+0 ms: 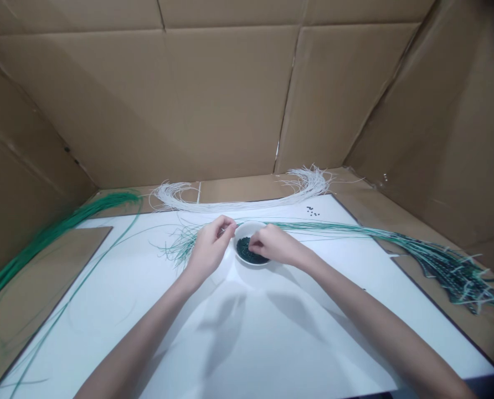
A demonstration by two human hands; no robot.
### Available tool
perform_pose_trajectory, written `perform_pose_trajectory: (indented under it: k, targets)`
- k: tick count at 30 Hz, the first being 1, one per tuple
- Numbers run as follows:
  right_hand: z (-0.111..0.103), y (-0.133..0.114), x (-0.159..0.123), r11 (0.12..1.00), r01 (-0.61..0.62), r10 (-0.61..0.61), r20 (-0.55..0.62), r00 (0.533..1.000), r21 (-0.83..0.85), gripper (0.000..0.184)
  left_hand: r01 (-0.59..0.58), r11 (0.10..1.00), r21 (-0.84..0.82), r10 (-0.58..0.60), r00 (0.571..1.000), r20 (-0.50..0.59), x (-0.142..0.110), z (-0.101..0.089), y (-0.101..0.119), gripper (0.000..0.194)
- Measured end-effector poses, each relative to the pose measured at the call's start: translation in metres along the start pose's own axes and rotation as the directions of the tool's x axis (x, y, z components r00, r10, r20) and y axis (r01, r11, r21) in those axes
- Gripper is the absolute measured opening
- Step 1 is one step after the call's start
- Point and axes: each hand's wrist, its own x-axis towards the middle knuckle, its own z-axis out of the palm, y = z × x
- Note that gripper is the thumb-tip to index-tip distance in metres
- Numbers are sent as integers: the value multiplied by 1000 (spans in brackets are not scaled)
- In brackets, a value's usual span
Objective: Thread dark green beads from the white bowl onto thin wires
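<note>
The left hand (209, 244) is at the left rim of the white bowl (251, 227), thumb and forefinger pressed together, anything between them too small to tell; the right hand (274, 243) dips its bunched fingertips into the small dark pieces (243, 248) inside, their grip hidden, while green strands (322, 226) stretch behind across the white tabletop (272, 343)

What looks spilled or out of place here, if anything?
A few dark bits lie scattered on the white tabletop, near its far right corner. They look odd, maybe spilled, because the small dark pieces sit together in the bowl.
</note>
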Motion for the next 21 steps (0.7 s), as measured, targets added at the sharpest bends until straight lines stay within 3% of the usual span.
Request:
perform_pose_trajectory:
  k: [3,6,8,15,21]
  targets:
    - [-12,2,-5,972,34,7,-173,985,231,15,7,1000,1,-7,1000,4,0,0,2,22]
    - [-21,3,-10,884,76,110,-363,925,462,14,5,1000,8,-5,1000,5,-1,0,4,22]
    - [-23,3,-14,815,126,157,-424,892,566,16,-1,1000,11,1,1000,7,-2,-1,6,21]
    - [-15,6,-18,701,235,156,-466,871,673,12,-42,999,1,42,999,19,-10,-4,19,21]
    - [-14,6,-18,650,253,180,-468,865,717,10,-75,996,55,73,997,32,-14,-4,24,21]
